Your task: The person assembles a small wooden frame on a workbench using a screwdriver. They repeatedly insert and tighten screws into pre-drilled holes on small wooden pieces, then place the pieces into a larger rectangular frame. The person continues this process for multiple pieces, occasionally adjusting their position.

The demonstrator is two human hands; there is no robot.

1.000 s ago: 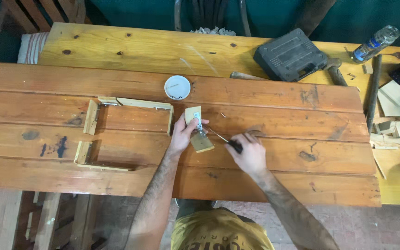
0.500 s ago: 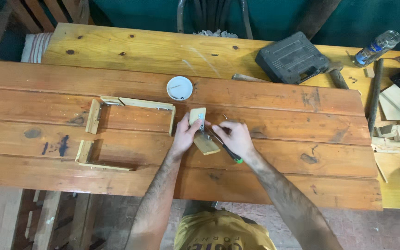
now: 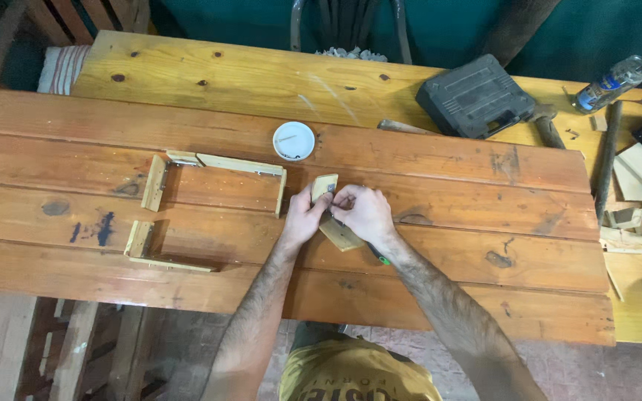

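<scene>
A small pale wooden block (image 3: 324, 186) stands on the reddish plank panel (image 3: 187, 245), joined to a second flat block (image 3: 342, 236) below it. My left hand (image 3: 303, 217) grips the blocks from the left. My right hand (image 3: 364, 212) is closed around a slim tool with a green end (image 3: 382, 259), its tip pressed against the upright block. The tip itself is hidden by my fingers.
A thin pale wooden frame (image 3: 209, 165) lies on the panel to the left. A small white round lid (image 3: 293, 140) sits above the hands. On the yellow table (image 3: 261, 74) are a dark tool case (image 3: 477, 96), a hammer (image 3: 548, 125), a plastic bottle (image 3: 607, 83) and wood scraps (image 3: 637, 215).
My right hand has moved left from the open plank up against the wooden blocks, bringing the tool to them. My left hand has stayed on the blocks.
</scene>
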